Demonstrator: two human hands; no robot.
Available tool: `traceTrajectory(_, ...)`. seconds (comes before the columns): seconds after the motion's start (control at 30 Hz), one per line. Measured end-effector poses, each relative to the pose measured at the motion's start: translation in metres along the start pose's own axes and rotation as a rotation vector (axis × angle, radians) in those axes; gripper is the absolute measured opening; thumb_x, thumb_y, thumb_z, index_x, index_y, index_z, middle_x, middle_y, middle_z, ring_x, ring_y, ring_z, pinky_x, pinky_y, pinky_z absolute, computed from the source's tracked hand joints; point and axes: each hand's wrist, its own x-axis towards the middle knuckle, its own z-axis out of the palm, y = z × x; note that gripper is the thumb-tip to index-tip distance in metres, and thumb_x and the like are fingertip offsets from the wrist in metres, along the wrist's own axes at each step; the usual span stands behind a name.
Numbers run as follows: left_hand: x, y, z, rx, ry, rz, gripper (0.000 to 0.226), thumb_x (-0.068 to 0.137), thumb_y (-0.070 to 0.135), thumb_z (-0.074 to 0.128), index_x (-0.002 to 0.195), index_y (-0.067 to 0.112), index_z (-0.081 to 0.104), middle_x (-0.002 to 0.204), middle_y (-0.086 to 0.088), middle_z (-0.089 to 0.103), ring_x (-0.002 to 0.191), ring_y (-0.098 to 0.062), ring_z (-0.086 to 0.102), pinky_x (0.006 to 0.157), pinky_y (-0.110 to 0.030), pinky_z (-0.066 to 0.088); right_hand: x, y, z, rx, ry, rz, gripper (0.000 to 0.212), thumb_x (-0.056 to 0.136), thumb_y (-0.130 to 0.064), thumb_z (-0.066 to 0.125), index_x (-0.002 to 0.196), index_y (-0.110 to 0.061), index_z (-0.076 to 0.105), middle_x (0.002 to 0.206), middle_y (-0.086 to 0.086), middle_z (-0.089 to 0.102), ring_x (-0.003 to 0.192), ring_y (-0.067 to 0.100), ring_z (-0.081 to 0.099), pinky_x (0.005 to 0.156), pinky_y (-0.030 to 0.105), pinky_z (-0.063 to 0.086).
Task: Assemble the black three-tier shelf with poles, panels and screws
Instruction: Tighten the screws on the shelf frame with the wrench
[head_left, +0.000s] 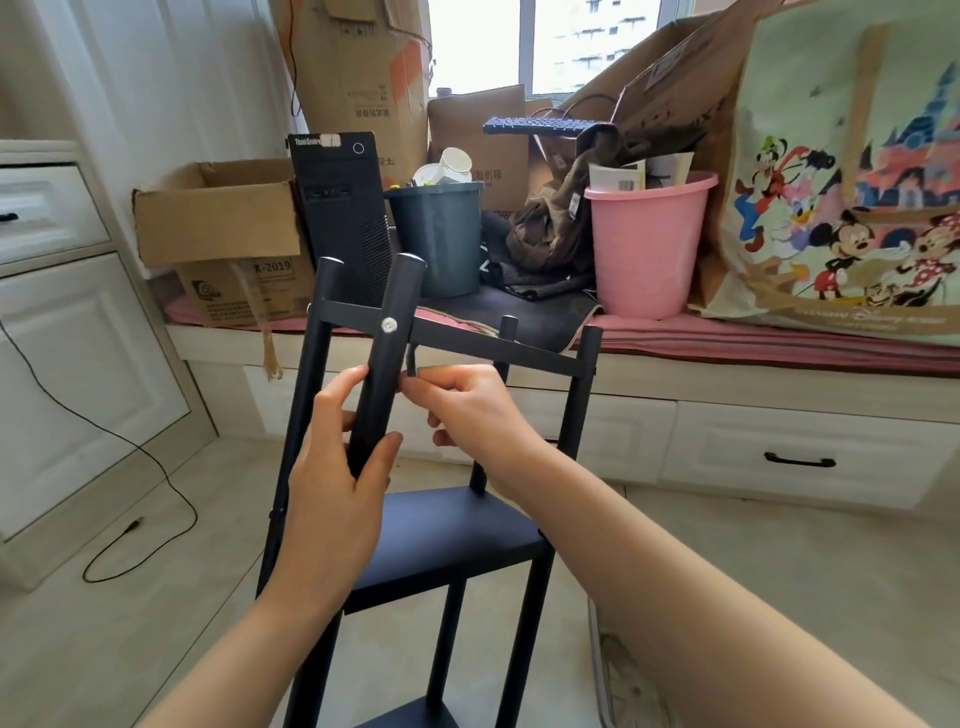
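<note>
Shelf (441, 525): black frame standing on the pale floor in the middle of the head view, close in front of the person; its foot is cut off by the bottom edge.
Poles: four uprights show; the near-left pole (387, 364) is the one being handled, the far-left pole (306, 395) stands beside it, the right pole (574, 415) rises past the top rail, and a fourth stub behind the rail is mostly hidden.
Top rail (483, 345): thin black frame edge running from left poles to right pole; whether a panel fills it cannot be told from this angle.
Screw (389, 326): silver head on the near-left pole, level with the rail.
Middle panel (457, 535): dark flat tier, partly covered by both forearms.
Lowest panel (415, 719): only a corner shows at the bottom edge.
Left hand (337, 483): wrapped around the near-left pole below the screw, thumb on one side and fingers on the other, closed firmly on it.
Right hand (467, 405): fingers pinched together just beside the same pole, gripping a small dark bent tool (412, 358) whose tip points up toward the rail; most of the tool is hidden in the fingers.
Background: pink bucket (644, 249), grey bucket (441, 234), computer tower (343, 208) and cardboard boxes on a window bench, well apart from the shelf.
</note>
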Motion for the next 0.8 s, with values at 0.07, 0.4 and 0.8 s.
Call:
traceTrajectory(0.07, 0.0, -0.003, -0.003, -0.003, -0.003, 0.003, 0.062, 0.096, 0.013, 0.063, 0.138, 0.051, 0.037, 0.092, 0.026, 0.056, 0.075, -0.016, 0.062, 0.072, -0.022, 0.046, 0.002, -0.002, 0.005, 0.011, -0.012, -0.023, 0.024, 0.096, -0.024, 0.062, 0.09, -0.004, 0.075, 0.068, 0.008, 0.041, 0.065, 0.021, 0.039, 0.06, 0.033, 0.041)
traceTrajectory(0.4, 0.001, -0.003, -0.01, -0.052, -0.042, 0.01, 0.069, 0.095, 0.013, 0.063, 0.127, 0.067, 0.035, 0.092, 0.026, 0.061, 0.069, -0.017, 0.061, 0.067, -0.029, 0.049, 0.015, 0.008, 0.02, -0.06, 0.086, -0.15, 0.026, 0.098, -0.018, 0.058, 0.085, -0.005, 0.076, 0.073, 0.001, 0.069, 0.06, 0.001, 0.058, 0.062, 0.016, 0.046)
traceTrajectory(0.8, 0.001, -0.004, -0.008, -0.039, -0.047, 0.007, 0.065, 0.095, 0.013, 0.064, 0.136, 0.055, 0.038, 0.084, 0.017, 0.058, 0.066, -0.02, 0.061, 0.07, -0.038, 0.054, 0.03, 0.03, 0.038, -0.032, 0.329, -0.323, 0.022, 0.099, -0.012, 0.056, 0.091, -0.002, 0.074, 0.079, 0.007, 0.07, 0.07, 0.018, 0.059, 0.074, 0.041, 0.056)
